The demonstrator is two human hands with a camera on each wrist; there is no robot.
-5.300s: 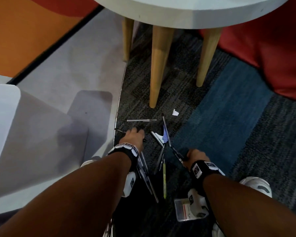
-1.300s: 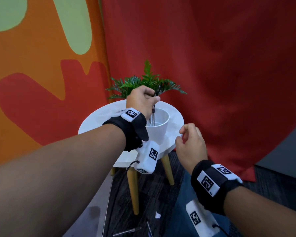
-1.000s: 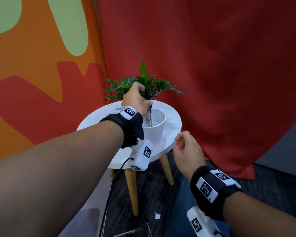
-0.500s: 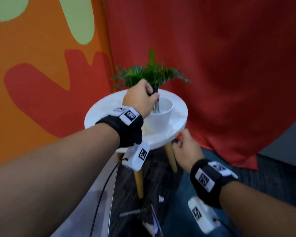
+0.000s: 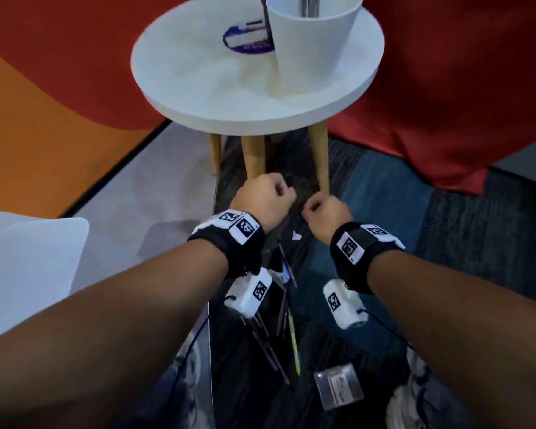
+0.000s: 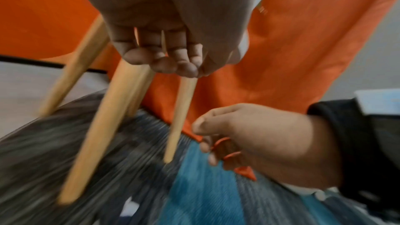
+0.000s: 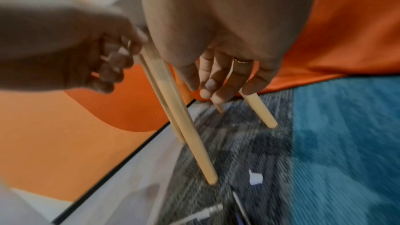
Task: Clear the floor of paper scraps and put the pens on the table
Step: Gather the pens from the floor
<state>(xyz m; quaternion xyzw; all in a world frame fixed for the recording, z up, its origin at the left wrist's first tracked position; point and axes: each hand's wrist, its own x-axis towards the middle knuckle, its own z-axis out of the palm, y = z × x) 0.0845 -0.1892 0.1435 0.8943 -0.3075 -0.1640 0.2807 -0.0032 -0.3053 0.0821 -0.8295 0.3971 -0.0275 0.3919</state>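
Note:
Dark pens (image 5: pixel 307 4) stand in a white cup (image 5: pixel 313 41) on the round white table (image 5: pixel 214 88). Both hands hang low in front of the table legs, above the carpet. My left hand (image 5: pixel 263 196) is loosely curled and holds nothing; the left wrist view shows its bent fingers (image 6: pixel 173 61) empty. My right hand (image 5: pixel 322 209) is also empty, its fingers (image 7: pixel 216 81) hanging relaxed. A small white paper scrap (image 5: pixel 297 236) lies on the carpet between my wrists, also in the right wrist view as the scrap (image 7: pixel 255 178). Several pens (image 5: pixel 280 308) lie below, among them a yellow-green pen (image 5: pixel 294 345).
Wooden table legs (image 5: pixel 254 156) stand just beyond my hands. A clear badge holder (image 5: pixel 338 387) lies by my shoe (image 5: pixel 415 397). A purple-rimmed label (image 5: pixel 245 38) sits on the table. A red curtain (image 5: pixel 461 88) drapes at the right, a white panel (image 5: pixel 28 267) at the left.
My left hand has let go of the pens, which stay in the cup. Both hands have dropped from table height to just above the floor, and my view has tilted down.

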